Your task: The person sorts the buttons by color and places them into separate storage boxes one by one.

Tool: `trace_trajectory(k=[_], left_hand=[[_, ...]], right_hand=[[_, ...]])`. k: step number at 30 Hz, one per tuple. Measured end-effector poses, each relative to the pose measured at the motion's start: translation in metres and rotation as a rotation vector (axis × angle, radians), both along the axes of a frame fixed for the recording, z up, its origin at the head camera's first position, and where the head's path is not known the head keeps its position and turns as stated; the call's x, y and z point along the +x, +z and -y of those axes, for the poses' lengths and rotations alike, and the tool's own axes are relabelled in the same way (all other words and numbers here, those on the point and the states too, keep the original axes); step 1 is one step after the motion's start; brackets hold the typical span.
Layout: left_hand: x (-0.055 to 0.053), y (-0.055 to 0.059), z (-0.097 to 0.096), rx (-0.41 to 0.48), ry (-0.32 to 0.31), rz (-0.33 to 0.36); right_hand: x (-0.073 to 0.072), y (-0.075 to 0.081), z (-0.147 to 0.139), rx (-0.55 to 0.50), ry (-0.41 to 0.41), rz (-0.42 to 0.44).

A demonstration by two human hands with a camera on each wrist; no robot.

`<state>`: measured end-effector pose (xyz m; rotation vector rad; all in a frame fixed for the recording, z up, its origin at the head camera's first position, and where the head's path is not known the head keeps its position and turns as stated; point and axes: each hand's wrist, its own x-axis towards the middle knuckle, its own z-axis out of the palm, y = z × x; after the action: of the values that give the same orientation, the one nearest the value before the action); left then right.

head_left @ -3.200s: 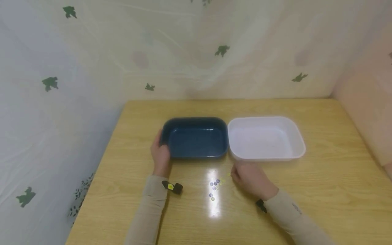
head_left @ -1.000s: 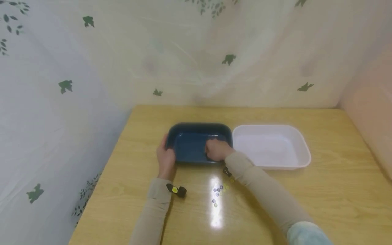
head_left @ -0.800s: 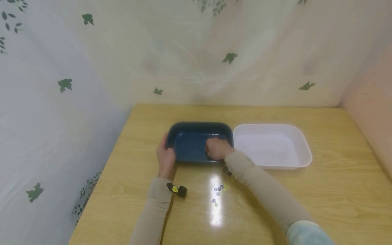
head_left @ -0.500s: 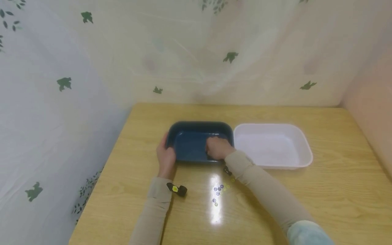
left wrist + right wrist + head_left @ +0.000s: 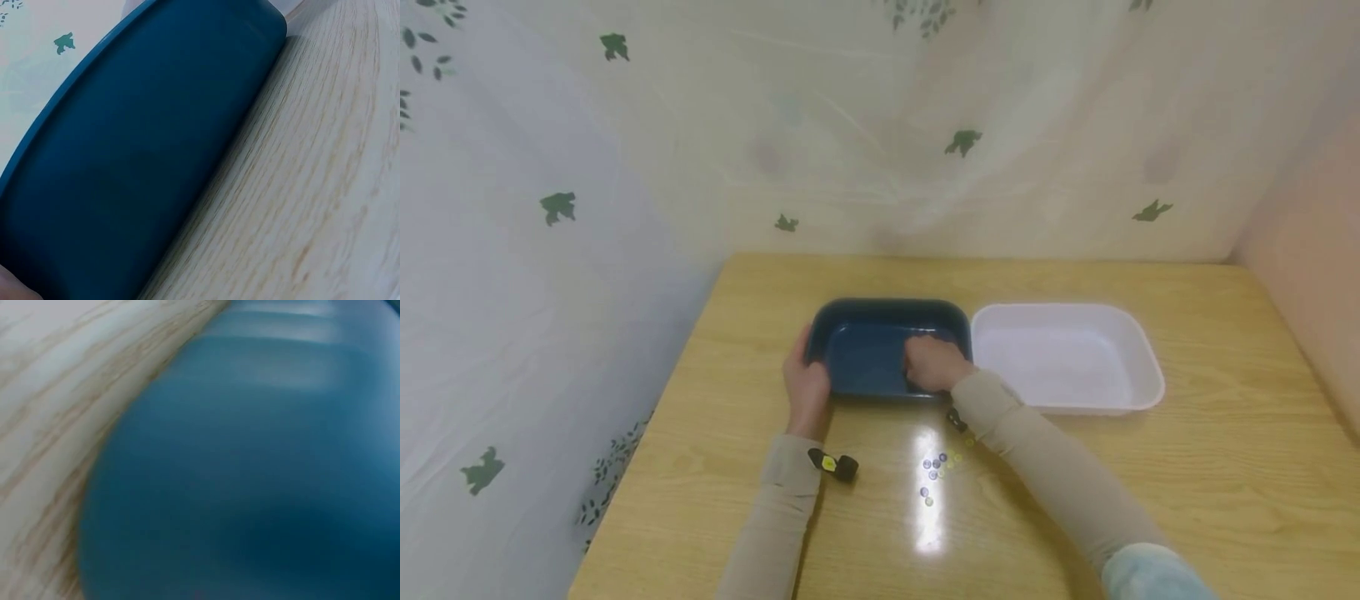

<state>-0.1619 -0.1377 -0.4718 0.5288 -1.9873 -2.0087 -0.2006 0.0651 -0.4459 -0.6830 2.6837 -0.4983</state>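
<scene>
My left hand point(image 5: 806, 385) grips the left end of a dark blue rectangular dish point(image 5: 865, 358), thumb towards the front corner. In the left wrist view the outer wall of this dish point(image 5: 137, 137) fills much of the picture, with a bit of the hand point(image 5: 15, 286) at the lower left corner. My right hand point(image 5: 934, 363) reaches down inside the dish at its right side, fingers curled; whether they pinch anything is hidden. Only the blurred blue dish point(image 5: 250, 456) and wood show in the right wrist view.
A white rectangular dish point(image 5: 1067, 358) stands against the blue dish's right end, partly behind my right sleeve. Several small round button-like pieces, blue point(image 5: 927, 464) and yellow point(image 5: 957, 457), lie on the wooden table point(image 5: 700, 500). A patterned cloth point(image 5: 850, 125) hangs behind.
Since the earliest frame my right hand has moved from the table before the white dish into the blue dish. Over the last second both hands have stayed still.
</scene>
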Motion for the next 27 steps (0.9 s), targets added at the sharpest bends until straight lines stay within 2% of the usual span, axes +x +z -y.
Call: trace_trajectory(k=[5,9,14,18,22,27], left_hand=[[-0.001,0.001,0.001,-0.035,0.002,0.012],[-0.003,0.001,0.003,-0.074,0.006,0.011],[-0.005,0.002,0.003,-0.066,0.008,0.011],[-0.006,0.004,0.004,-0.026,0.011,0.007],[-0.008,0.005,0.005,-0.028,0.014,0.013],[-0.007,0.006,0.008,-0.015,0.035,0.017]], right_hand=[[-0.002,0.004,-0.003,-0.037,-0.031,-0.018],[-0.002,0.018,-0.009,-0.104,-0.068,-0.029],[0.008,0.04,-0.023,-0.244,-0.138,-0.027],[0.027,0.055,-0.038,-0.331,-0.206,-0.051],[0.053,0.066,-0.052,-0.35,-0.234,-0.094],[0.083,0.062,-0.059,-0.304,-0.225,-0.068]])
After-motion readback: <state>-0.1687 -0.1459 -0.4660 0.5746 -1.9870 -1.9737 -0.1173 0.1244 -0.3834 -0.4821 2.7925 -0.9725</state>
